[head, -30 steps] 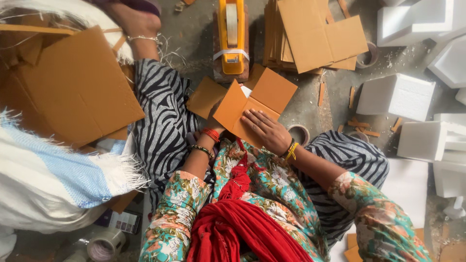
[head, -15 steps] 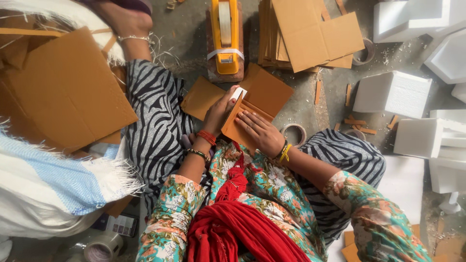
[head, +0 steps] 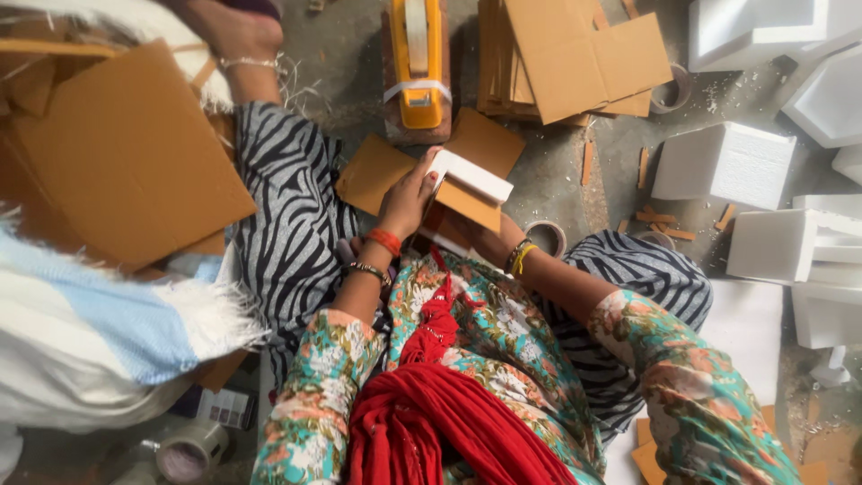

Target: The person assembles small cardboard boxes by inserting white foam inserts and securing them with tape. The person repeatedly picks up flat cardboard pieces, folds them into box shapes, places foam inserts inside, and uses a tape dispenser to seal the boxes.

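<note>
I sit on the floor with a small brown cardboard box (head: 467,205) tilted up in my lap. My left hand (head: 409,199) grips its left side, fingers curled over the top edge. A white foam block (head: 471,175) shows at the box's upper rim. My right hand (head: 485,241) is mostly hidden behind and under the box, holding it from below. Open cardboard flaps (head: 377,171) spread on the floor under the box.
An orange tape dispenser (head: 416,63) lies just beyond the box. A stack of flat cardboard blanks (head: 575,58) sits at the upper right. White foam blocks (head: 723,162) fill the right side. A large cardboard sheet (head: 126,162) lies left. Tape rolls (head: 546,235) lie nearby.
The box was tipped up from flat toward me. My left hand came onto its side, and my right hand slid from on top of it to beneath. The white foam block now shows at the rim.
</note>
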